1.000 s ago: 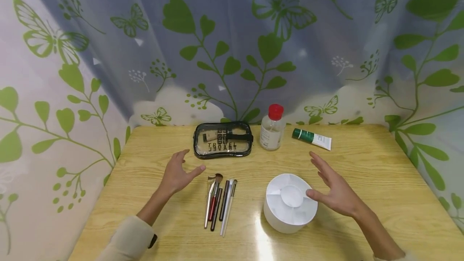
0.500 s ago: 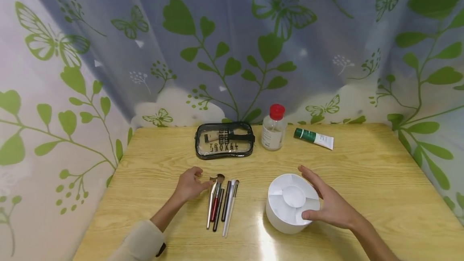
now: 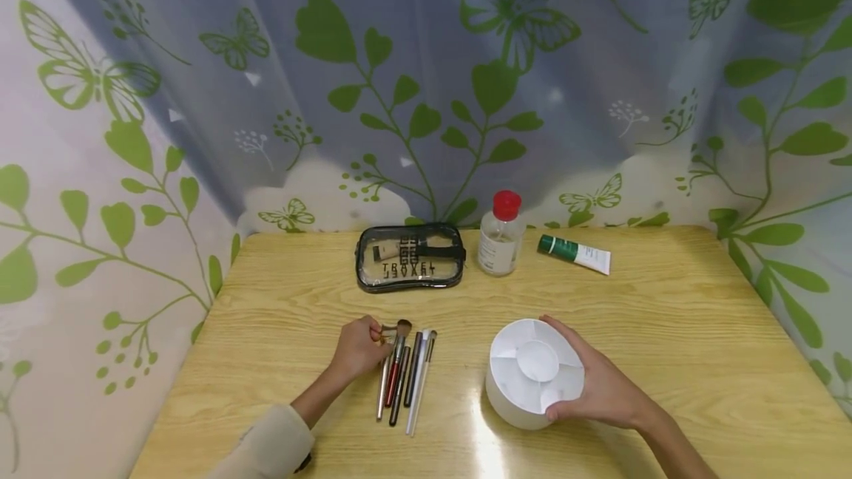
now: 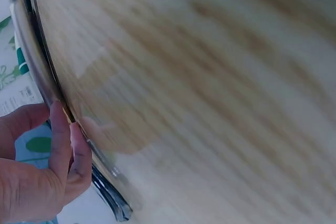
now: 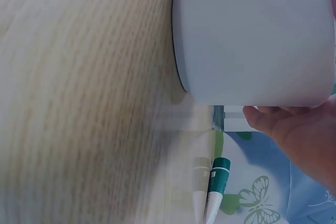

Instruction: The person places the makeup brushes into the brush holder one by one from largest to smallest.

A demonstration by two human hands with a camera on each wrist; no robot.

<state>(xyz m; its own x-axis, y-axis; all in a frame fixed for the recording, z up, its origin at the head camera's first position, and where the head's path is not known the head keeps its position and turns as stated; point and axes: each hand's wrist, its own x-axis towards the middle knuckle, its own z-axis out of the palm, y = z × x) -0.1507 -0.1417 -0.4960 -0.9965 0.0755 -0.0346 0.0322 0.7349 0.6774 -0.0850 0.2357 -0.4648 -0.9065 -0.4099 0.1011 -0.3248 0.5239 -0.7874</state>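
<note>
Several makeup brushes (image 3: 404, 383) lie side by side on the wooden table, handles toward me. At the upper left of that row my left hand (image 3: 359, 348) pinches the silver-handled makeup brush (image 3: 382, 392); in the left wrist view the thumb and fingers meet on its pale handle (image 4: 35, 51). On the right, a white round divided organizer (image 3: 522, 409) stands upright on the table. My right hand (image 3: 602, 390) grips its right side, thumb at the near rim and fingers round the far side. The right wrist view has the organizer's smooth wall (image 5: 257, 40) close up.
Along the back stand a clear travel pouch (image 3: 409, 257) with black trim, a red-capped bottle (image 3: 499, 246) and a green-and-white tube (image 3: 574, 253). Behind the table (image 3: 299, 265) hangs a leaf-patterned curtain (image 3: 413, 94).
My left hand has moved right and down to the brushes and now pinches the silver-handled makeup brush. My right hand has come in from the right and closed round the organizer.
</note>
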